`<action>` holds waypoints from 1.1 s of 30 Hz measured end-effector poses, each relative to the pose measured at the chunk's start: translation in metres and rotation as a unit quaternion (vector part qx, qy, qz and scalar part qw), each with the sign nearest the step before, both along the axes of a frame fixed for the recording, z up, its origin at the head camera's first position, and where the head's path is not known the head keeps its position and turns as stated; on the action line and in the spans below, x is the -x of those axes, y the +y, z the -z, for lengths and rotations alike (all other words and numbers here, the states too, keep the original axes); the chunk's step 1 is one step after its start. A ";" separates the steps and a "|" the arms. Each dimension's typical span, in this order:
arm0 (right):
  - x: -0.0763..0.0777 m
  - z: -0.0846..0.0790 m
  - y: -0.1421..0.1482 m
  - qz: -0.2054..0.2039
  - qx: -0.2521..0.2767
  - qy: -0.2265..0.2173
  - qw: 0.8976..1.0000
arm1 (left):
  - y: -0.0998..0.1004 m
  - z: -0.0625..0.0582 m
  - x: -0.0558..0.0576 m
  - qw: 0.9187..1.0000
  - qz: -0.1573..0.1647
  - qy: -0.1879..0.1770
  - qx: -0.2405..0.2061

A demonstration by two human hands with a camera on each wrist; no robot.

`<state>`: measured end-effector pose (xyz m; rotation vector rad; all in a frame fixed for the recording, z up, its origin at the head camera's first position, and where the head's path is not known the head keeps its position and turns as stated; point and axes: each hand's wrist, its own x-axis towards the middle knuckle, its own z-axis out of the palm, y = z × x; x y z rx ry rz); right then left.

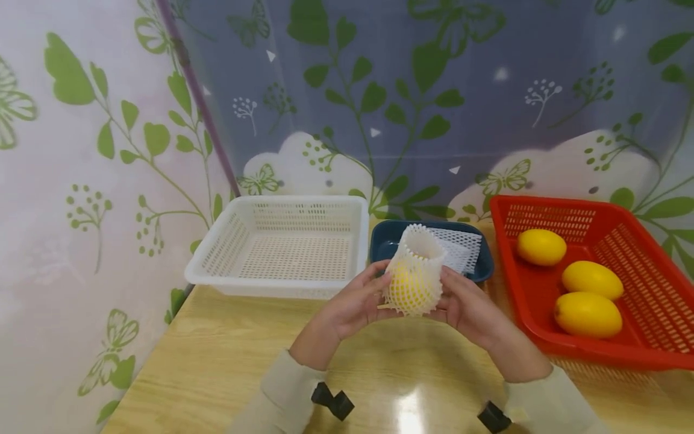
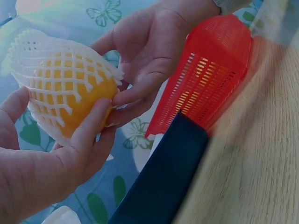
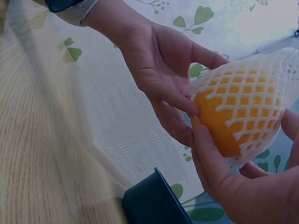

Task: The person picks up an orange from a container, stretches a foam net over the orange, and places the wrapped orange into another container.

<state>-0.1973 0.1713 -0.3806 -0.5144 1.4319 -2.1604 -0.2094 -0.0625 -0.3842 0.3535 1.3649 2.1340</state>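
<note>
Between both hands, above the table, is a yellow oval fruit [image 2: 70, 95] in a white foam net sleeve [image 1: 422, 244]. The sleeve's open, collar-like end stands up past the fruit in the head view. My left hand [image 1: 352, 304] grips one side, thumb on the netting and fingers beneath. On the other side my right hand [image 1: 473, 307] holds it likewise. Both wrist views show the fingertips of the two hands meeting at the fruit's bare lower end, where the net's edge leaves the yellow skin uncovered.
Behind the hands, a dark blue tray [image 1: 384, 235] holds flat white foam nets [image 1: 467, 246]. A white plastic basket [image 1: 282, 281] stands to the left. At right, a red basket [image 1: 522, 295] contains several yellow fruits [image 1: 588, 314]. Patterned fabric [image 1: 347, 120] hangs behind the wooden table [image 1: 228, 361].
</note>
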 end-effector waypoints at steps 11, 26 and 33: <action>0.003 0.004 0.003 -0.015 0.055 -0.041 0.998 | -0.004 0.000 0.000 0.999 -0.003 -0.012 -0.037; 0.005 0.002 0.006 -0.045 0.051 -0.029 0.997 | -0.003 0.001 0.000 0.999 -0.006 -0.009 -0.036; 0.005 0.000 0.006 -0.019 0.025 -0.047 0.998 | 0.000 0.004 0.000 0.999 -0.005 -0.010 -0.033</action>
